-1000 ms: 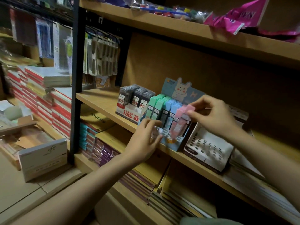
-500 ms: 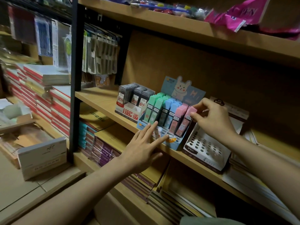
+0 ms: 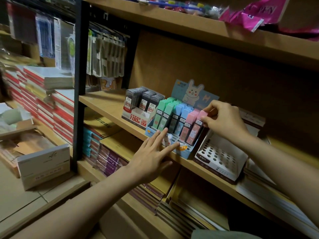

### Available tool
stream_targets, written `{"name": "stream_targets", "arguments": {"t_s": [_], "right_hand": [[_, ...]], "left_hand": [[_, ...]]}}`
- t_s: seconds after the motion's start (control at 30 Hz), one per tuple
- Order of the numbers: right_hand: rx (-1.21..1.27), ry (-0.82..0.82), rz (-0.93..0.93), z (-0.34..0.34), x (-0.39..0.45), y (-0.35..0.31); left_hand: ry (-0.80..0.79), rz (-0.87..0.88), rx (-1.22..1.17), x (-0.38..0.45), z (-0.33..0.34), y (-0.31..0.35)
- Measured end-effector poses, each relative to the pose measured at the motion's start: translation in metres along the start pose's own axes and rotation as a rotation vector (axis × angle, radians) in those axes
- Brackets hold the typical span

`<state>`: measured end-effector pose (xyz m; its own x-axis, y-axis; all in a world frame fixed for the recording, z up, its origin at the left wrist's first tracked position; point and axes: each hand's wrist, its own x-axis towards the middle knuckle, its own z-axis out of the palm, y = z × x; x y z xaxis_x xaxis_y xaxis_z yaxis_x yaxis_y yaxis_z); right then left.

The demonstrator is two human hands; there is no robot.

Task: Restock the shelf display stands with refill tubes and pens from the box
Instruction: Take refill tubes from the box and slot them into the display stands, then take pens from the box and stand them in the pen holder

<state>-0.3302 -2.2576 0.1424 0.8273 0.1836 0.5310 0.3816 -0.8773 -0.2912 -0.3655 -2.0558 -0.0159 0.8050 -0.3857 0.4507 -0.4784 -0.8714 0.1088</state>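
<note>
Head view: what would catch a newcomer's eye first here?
The pastel rabbit display stand at mid-shelf, packed with green, blue and pink refill tubes. The right hand pinches the pink refill tube at its right end, while the left hand lies flat-fingered against the stand's front. Right of it sits a white holed pen stand.

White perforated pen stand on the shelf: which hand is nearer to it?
Right. The right hand pinches a pink refill tube just above the white perforated pen stand; the left hand rests farther left, on the blue rabbit display.
</note>
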Motion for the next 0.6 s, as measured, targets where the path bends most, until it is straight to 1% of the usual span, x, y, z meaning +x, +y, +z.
{"name": "stream_targets", "arguments": {"t_s": [0.13, 0.3, 0.5, 0.6], "right_hand": [[-0.023, 0.042, -0.025, 0.001, -0.003, -0.002], [-0.087, -0.006, -0.019, 0.01, -0.008, -0.001], [-0.167, 0.027, -0.056, 0.015, -0.019, 0.001], [-0.137, 0.056, -0.074, 0.012, -0.027, -0.001]], "left_hand": [[-0.003, -0.001, -0.001, -0.001, -0.001, 0.001], [-0.016, -0.007, -0.004, -0.001, -0.002, 0.001], [-0.029, -0.011, -0.019, -0.002, -0.001, 0.001], [-0.029, -0.005, -0.043, -0.004, -0.003, 0.002]]}}
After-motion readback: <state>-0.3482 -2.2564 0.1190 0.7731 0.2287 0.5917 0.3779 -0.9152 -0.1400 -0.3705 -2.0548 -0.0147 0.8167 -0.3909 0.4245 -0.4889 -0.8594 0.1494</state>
